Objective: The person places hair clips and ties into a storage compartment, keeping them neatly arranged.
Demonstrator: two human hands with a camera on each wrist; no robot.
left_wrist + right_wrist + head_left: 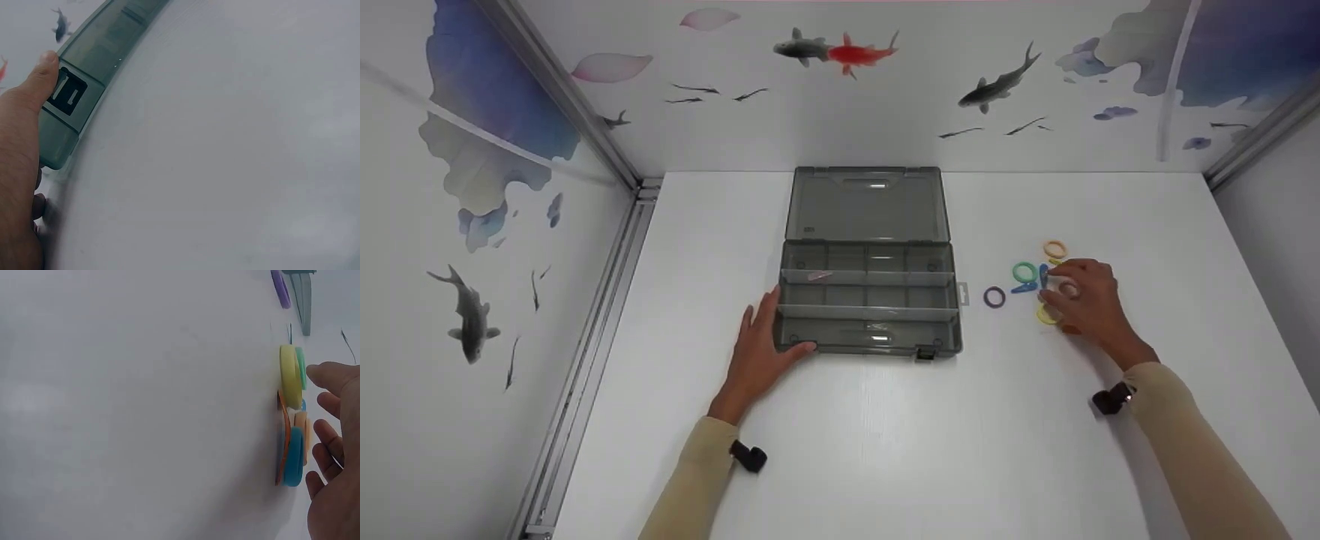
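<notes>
A grey translucent compartment box [870,330] lies with its lid [867,206] folded back. My left hand [757,352] rests against its front left corner, fingers along the left wall and thumb on the front edge. In the left wrist view, the thumb touches the box front [95,76] near a dark latch [68,91]. Over a cluster of small coloured rings and clips hovers my right hand [1087,300], thumb and forefinger apart beside a blue clip [1043,274]. A yellow ring [289,377], a blue ring [293,458] and an orange strip [284,439] stand near its fingers.
A green ring [1024,272], an orange ring [1055,249] and another blue clip [1024,288] lie in the cluster. Closer to the box is a purple ring [994,297]. A small pinkish piece [819,276] shows in the box. Printed wall panels [877,112] bound the white table [870,450].
</notes>
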